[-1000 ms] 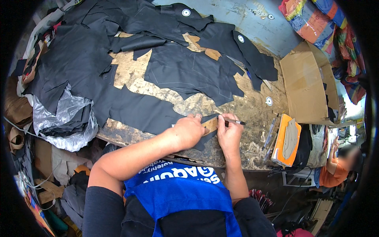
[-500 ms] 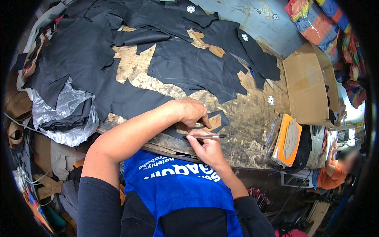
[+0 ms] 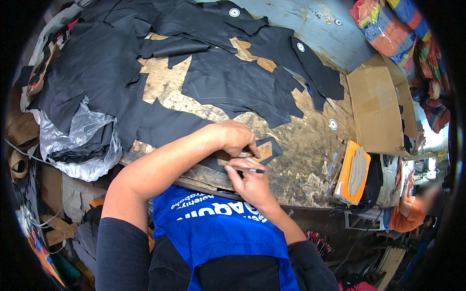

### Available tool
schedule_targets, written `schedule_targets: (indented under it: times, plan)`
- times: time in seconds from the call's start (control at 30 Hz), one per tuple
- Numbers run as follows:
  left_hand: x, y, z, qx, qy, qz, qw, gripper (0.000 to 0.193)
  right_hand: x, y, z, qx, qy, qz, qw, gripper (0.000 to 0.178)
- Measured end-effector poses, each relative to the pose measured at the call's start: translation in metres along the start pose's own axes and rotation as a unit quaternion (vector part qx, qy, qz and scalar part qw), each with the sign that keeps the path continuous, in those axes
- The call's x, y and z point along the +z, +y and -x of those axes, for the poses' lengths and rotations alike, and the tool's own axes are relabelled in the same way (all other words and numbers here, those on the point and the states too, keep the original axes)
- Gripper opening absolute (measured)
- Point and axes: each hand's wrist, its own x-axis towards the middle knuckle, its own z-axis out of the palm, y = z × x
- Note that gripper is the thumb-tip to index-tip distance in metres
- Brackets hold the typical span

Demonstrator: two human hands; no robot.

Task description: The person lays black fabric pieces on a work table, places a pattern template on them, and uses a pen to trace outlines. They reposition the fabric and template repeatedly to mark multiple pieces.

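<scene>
My left hand (image 3: pixel 236 137) bends over a brown cardboard template (image 3: pixel 265 151) at the table's near edge, its fingertips pressing the template down. Under it lies a small piece of black sheet material (image 3: pixel 276 147), showing around the template's right end and near side. Closed around a slim pen (image 3: pixel 257 170), my right hand (image 3: pixel 253 185) rests just below the left one. The pen lies almost level, its tip side pointing left by the template's near edge. My fingers hide the middle of the template.
Large black sheets (image 3: pixel 228 82) with pale drawn lines cover the left and far table. A clear plastic bag (image 3: pixel 82 162) of black pieces hangs at left. At right stand an open cardboard box (image 3: pixel 376 104) and an orange box (image 3: pixel 345 186). A person in orange (image 3: pixel 410 216) sits beyond.
My right hand has shifted a little to the left with the pen, along the template's near edge. The left hand stays pressed in the same place.
</scene>
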Motion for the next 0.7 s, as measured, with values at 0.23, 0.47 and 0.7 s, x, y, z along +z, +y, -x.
schedule_targets:
  times: [0.23,0.47,0.7]
  plan:
    - [0.001,-0.001,-0.001,-0.005,-0.013,0.005,1.000,0.063,-0.033,0.016,0.000,0.131,0.025,0.004,0.991,0.012]
    - [-0.001,0.000,-0.002,-0.010,-0.022,0.007,1.000,0.066,-0.029,0.017,0.001,-0.002,0.016,0.124,0.992,0.012]
    - [-0.005,0.003,0.002,-0.001,-0.024,0.004,1.000,0.067,-0.066,0.048,-0.002,0.164,0.091,0.036,0.982,0.009]
